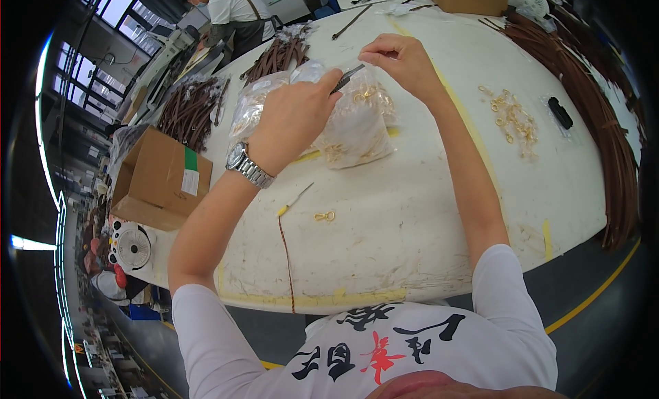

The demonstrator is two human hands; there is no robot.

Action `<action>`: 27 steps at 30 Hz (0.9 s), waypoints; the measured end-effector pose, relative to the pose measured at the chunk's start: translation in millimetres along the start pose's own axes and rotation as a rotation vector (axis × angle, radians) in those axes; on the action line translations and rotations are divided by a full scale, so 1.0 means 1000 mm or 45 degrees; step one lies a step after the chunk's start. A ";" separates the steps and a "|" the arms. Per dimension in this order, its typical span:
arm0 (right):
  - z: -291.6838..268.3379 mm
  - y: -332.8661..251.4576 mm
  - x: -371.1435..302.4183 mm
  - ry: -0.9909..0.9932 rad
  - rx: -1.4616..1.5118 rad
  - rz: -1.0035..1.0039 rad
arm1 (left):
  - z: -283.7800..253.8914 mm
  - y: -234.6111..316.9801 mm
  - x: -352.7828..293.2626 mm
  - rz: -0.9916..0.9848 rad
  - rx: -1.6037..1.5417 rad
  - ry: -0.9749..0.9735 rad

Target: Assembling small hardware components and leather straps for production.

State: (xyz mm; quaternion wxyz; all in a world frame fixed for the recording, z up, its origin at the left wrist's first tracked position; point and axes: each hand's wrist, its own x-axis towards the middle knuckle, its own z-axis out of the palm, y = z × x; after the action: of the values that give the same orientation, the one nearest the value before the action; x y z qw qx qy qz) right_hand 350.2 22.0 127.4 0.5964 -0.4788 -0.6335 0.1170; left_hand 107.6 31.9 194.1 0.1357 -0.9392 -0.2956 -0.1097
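Observation:
My left hand (298, 114), with a metal wristwatch, is closed around a slim dark tool with a ridged, blade-like end (349, 78). That end points up and right, over a clear plastic bag (353, 131) full of gold-coloured metal pieces. Above the top of this bag, the thumb and fingers of my right hand (405, 64) are pinched together. What lies between those fingertips is too small to make out. Another clear bag (250, 111) of similar pieces stands to the left, partly behind my left hand. Nearer to me lies a gold snap hook (325, 216).
An awl-like tool (283, 209) with a yellow handle and a cord lies near the hook. At left are a cardboard box (168, 172) and a small fan (132, 247). Loose gold hooks (511, 118), a black item (559, 113) and brown straps (611, 145) lie right. A person (237, 18) sits beyond.

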 end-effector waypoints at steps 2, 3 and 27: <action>-0.001 -0.003 -0.001 -0.012 -0.005 0.011 | 0.001 0.000 -0.002 0.006 0.004 0.019; -0.001 -0.002 0.000 -0.015 -0.004 0.010 | 0.002 0.000 -0.003 0.016 0.009 0.038; -0.002 0.003 0.001 -0.069 0.018 0.040 | 0.000 -0.023 -0.036 -0.061 0.121 -0.032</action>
State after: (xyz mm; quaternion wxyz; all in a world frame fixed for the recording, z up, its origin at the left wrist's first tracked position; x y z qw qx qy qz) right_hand 353.9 23.7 126.5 0.5805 -0.4811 -0.6410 0.1437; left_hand 65.5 31.0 188.4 0.1736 -0.9257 -0.3245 -0.0871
